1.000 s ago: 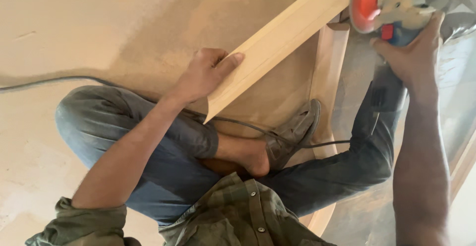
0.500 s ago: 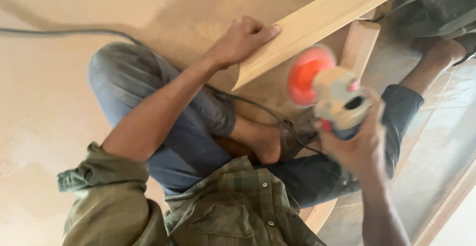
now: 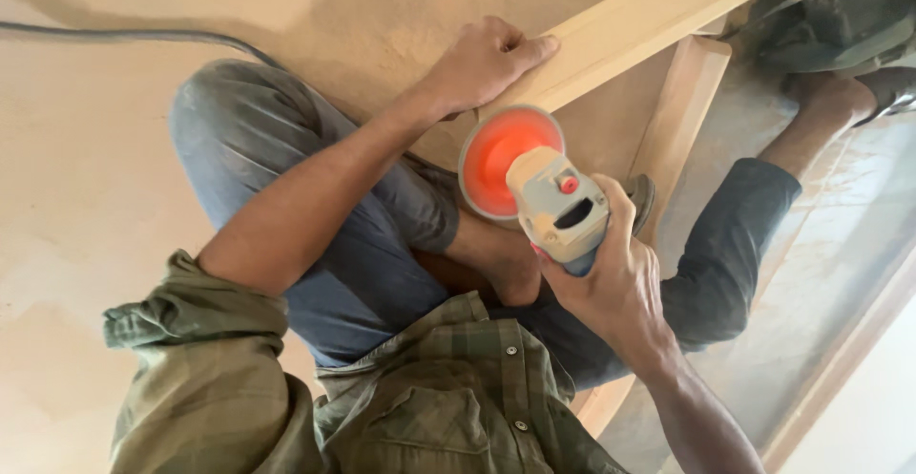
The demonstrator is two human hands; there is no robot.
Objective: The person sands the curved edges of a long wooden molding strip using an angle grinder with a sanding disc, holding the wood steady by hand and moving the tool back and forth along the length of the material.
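The right hand (image 3: pixel 611 278) is wrapped tightly round the body of a power sander (image 3: pixel 549 197), a pale grey, blocky plastic tool with a small red button on top and a dark slot in its casing. At its front sits a round orange disc (image 3: pixel 503 161), smooth and flat-faced, tilted toward the wood above it.

The left hand (image 3: pixel 487 62) lies above and just to the left of the disc, palm down and fingers curled, pressing on the near end of a long wooden moulding (image 3: pixel 658 16). The moulding is pale, bare timber with straight edges and a stepped profile, running diagonally up and away to the right of that hand. The disc appears to meet its lower end, though the exact contact is hidden by the tool.

A second pale wooden strip (image 3: pixel 682 102), with a rounded edge, lies to the right of the sander, crossing under the moulding.

Below both hands are crossed legs in dusty blue denim (image 3: pixel 286 149). A grey cable (image 3: pixel 114 35) trails over the fine, sawdust-coated floor (image 3: pixel 95 197) to the left of the left hand.
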